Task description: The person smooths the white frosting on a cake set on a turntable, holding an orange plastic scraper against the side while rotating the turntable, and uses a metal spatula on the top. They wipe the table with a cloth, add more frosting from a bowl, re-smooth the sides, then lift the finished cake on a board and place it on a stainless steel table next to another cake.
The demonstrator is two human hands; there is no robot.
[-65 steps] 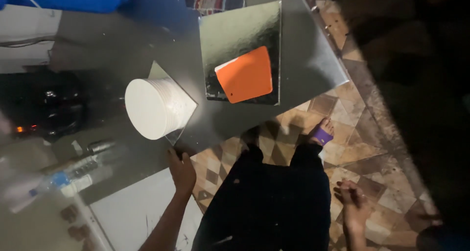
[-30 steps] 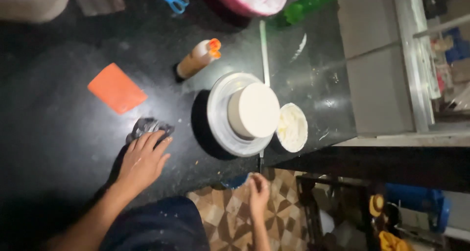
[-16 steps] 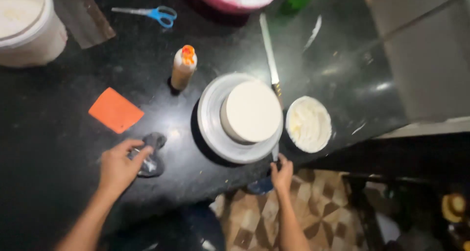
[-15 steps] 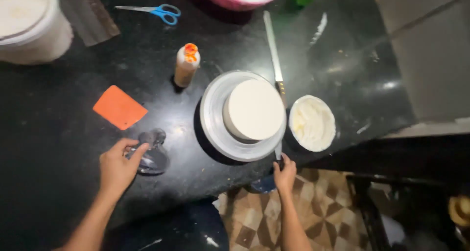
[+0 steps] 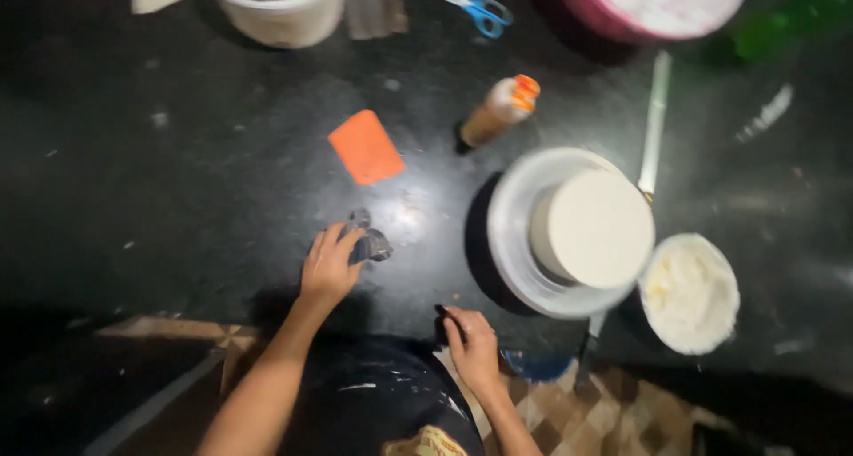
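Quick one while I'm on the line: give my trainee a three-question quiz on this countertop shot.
1. True or false: the left hand touches a small crumpled grey wrap.
2. What lies nearest beyond that hand? A) orange scraper B) blue scissors C) white bucket
3. What sits on the turntable?

Key: 1 true; 2 A; 3 a round white cake. The right hand rests at the counter edge.

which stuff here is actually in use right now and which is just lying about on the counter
In hand or touched:
- left hand on a small crumpled clear wrapper
- right hand resting at the edge of the black counter

Close by, untouched:
- white cake on a turntable
- bowl of cream

Lying about:
- orange scraper
- bottle
- scissors
- white bucket
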